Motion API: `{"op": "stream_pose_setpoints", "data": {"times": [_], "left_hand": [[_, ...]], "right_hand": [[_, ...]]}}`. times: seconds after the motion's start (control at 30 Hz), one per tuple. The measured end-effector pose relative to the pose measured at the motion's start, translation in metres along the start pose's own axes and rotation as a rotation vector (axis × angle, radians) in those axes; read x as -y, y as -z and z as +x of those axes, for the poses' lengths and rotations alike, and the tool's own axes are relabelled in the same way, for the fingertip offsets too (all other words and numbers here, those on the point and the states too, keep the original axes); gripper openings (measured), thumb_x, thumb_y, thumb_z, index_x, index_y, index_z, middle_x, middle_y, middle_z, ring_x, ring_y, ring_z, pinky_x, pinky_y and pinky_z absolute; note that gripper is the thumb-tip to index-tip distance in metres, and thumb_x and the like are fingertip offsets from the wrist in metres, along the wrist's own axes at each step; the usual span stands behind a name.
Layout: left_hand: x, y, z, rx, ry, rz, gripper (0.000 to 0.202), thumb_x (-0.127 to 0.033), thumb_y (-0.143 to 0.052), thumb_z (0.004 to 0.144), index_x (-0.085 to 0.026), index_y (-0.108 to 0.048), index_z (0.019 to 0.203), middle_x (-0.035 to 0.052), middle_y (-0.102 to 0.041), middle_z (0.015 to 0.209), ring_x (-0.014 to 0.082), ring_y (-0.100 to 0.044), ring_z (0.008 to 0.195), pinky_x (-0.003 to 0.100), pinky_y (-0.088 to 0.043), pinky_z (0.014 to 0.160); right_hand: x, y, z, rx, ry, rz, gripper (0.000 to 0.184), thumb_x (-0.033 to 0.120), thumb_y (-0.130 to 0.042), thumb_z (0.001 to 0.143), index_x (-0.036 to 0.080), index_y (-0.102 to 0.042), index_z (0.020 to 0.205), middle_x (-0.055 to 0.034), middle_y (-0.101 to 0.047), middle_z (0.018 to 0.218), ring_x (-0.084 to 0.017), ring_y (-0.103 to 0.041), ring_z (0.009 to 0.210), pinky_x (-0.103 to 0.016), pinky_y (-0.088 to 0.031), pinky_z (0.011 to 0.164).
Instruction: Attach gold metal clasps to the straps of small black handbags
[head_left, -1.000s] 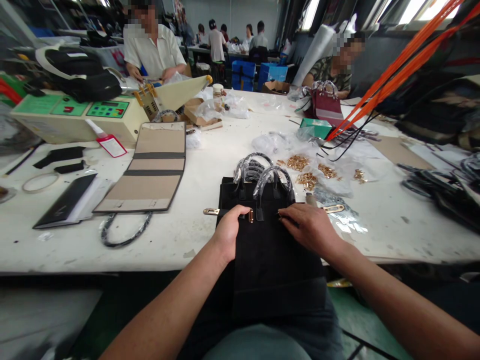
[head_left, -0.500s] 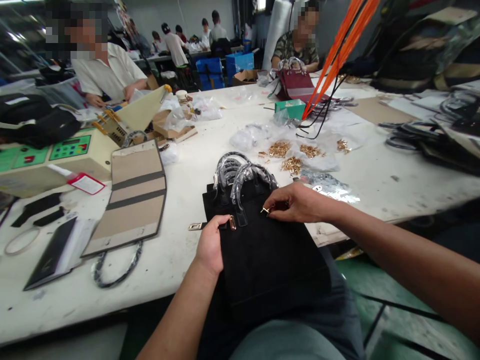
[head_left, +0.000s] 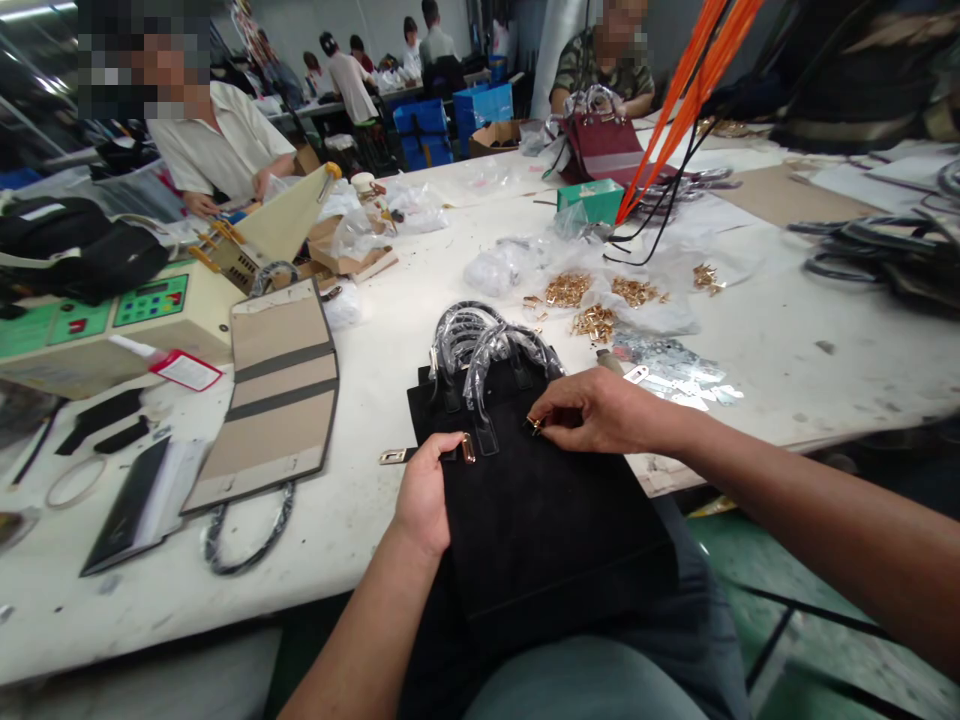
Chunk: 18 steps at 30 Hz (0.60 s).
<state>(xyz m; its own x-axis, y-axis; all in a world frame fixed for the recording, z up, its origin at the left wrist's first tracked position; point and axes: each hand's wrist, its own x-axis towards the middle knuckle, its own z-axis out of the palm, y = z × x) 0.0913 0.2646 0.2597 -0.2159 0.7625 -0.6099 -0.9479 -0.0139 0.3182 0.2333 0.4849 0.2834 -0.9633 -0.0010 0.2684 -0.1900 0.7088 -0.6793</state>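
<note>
bag (head_left: 555,540), black and kinda suede-looking, is tilted over the person's lap, with its top end up by the edge of the counter (head_left: 371,390). its dark handles (head_left: 510,350) are wrapped in clear plastic.

right hand (head_left: 592,410) is over the front near the top, fingers (head_left: 556,392) closed in a pinch on a tiny gold piece (head_left: 534,424). can't tell if that piece touches the bag. left hand (head_left: 424,500) has the left edge gripped, thumb on the front right next to a gold loop (head_left: 469,447); the rest of those fingers are hidden behind, so can't tell how they sit. a strap with a gold end (head_left: 394,456) pokes out just left of that thumb.

past the handles there are little heaps of gold bits (head_left: 568,290) on crumpled clear plastic (head_left: 499,265), plus flat silvery plates (head_left: 697,385) beyond the right wrist. over left, a tan panel (head_left: 281,390) lies with a loop handle (head_left: 251,530) at its near end, then a red-and-white bottle (head_left: 187,368) by a cream machine (head_left: 199,335). farther back, a green box (head_left: 590,203), a maroon bag (head_left: 600,145) and a co-worker in camo (head_left: 600,65).
</note>
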Motion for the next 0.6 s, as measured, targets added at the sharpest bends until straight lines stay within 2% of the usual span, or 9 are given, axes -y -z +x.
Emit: {"op": "stream_pose_setpoints", "data": {"times": [0.13,0.3,0.43,0.6], "left_hand": [[0.001,0.001,0.003,-0.023,-0.009,0.011,0.028,-0.025,-0.054,0.085,-0.007,-0.076,0.088,0.0144,-0.075,0.083,0.0301,-0.075,0.085,0.046,-0.059,0.091],[0.000,0.003,0.003,0.003,-0.008,0.012,0.028,-0.026,-0.055,0.085,-0.007,-0.076,0.089,0.0142,-0.075,0.081,0.0303,-0.075,0.084,0.045,-0.059,0.089],[0.000,0.005,0.003,0.024,-0.007,0.000,0.027,-0.026,-0.055,0.085,-0.008,-0.075,0.088,0.0131,-0.074,0.078,0.0297,-0.075,0.082,0.044,-0.060,0.088],[0.004,0.004,0.001,0.008,0.032,-0.022,0.027,-0.028,-0.054,0.085,-0.009,-0.074,0.086,0.0125,-0.073,0.076,0.0298,-0.074,0.080,0.044,-0.060,0.085]], "right_hand": [[0.002,-0.006,0.000,-0.034,0.073,-0.113,0.025,0.006,-0.066,0.083,0.017,-0.075,0.103,0.0012,-0.073,0.093,-0.010,-0.066,0.081,-0.018,-0.047,0.072],[0.002,-0.006,0.001,0.001,0.093,-0.201,0.023,0.008,-0.066,0.086,0.018,-0.073,0.105,0.0005,-0.071,0.097,-0.013,-0.066,0.084,-0.022,-0.047,0.074],[0.004,-0.005,0.000,0.044,0.104,-0.240,0.017,0.014,-0.064,0.095,0.018,-0.073,0.109,-0.0022,-0.071,0.100,-0.015,-0.067,0.088,-0.026,-0.048,0.077],[0.005,-0.013,-0.012,0.001,0.109,-0.235,0.022,0.025,-0.056,0.105,0.019,-0.072,0.119,-0.0065,-0.072,0.104,-0.018,-0.068,0.094,-0.029,-0.051,0.083]]}}
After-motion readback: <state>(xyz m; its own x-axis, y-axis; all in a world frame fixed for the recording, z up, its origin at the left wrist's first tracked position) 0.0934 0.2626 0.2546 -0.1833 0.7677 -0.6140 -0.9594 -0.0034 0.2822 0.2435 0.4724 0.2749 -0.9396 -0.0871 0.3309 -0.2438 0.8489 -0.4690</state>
